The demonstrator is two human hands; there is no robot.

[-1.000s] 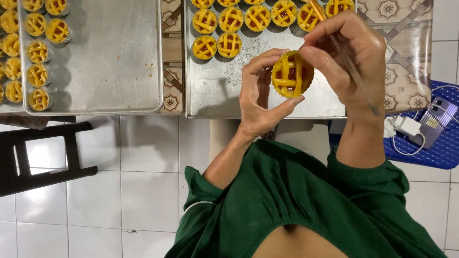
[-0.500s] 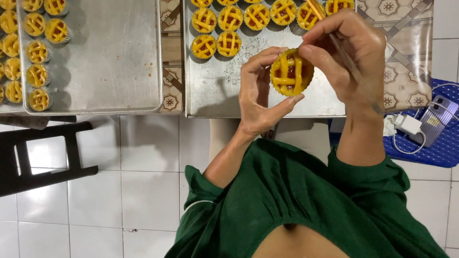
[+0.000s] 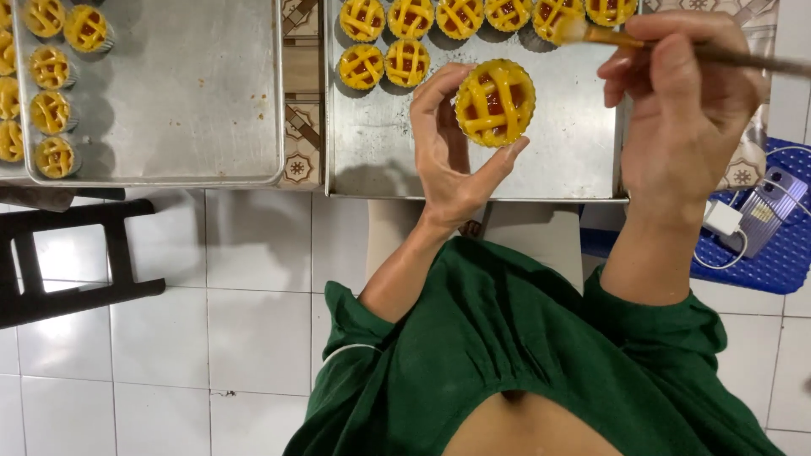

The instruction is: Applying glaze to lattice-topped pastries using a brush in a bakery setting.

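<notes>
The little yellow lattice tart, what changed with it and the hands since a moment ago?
The right hand lifted off the small yellow lattice-topped tart and moved right, carrying the thin wooden brush; the tart now shows fully. The left hand kept holding it above the metal baking tray.

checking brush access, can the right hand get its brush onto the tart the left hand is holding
Probably yes: the left hand holds the lattice tart face up with its top uncovered, and the right hand grips the brush just beside it, with nothing between them.
</notes>
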